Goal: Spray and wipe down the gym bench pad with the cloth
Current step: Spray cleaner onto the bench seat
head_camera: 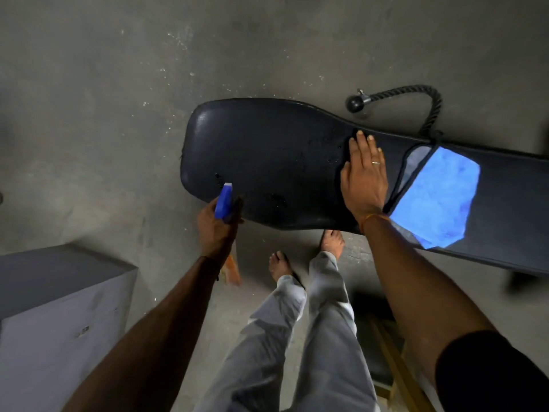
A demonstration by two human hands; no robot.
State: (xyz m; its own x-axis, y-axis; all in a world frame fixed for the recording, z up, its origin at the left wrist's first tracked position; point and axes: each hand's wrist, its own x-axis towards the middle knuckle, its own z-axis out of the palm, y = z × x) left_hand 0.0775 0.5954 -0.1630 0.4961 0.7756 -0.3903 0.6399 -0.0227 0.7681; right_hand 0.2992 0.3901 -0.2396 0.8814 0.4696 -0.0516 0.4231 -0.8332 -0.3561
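**Bench pad sprayed at the wide end, wiping not yet begun**

The bench pad [267, 156] lies across the middle of the view, its broad rounded end to the left and its narrow part running off to the right edge, above a grey concrete floor [104, 84]. A grey box [56, 307] stands at the lower left. The left hand [218, 227] is closed around a blue spray bottle [223, 202] at the pad's near edge, nozzle aimed at the broad end. Wet droplets and dark patches show on the pad beside the nozzle and toward its middle, so spraying looks at least partly done. The right hand [364, 176] lies flat and spread on the pad, holding nothing. Just beside it to the right, the blue cloth [436, 197] rests on the narrow part, with no hand on it. A black rope handle [416, 96] lies on the floor behind. By my reading, 1 of 2 steps is under way: taking up the cloth and wiping the whole pad are left.
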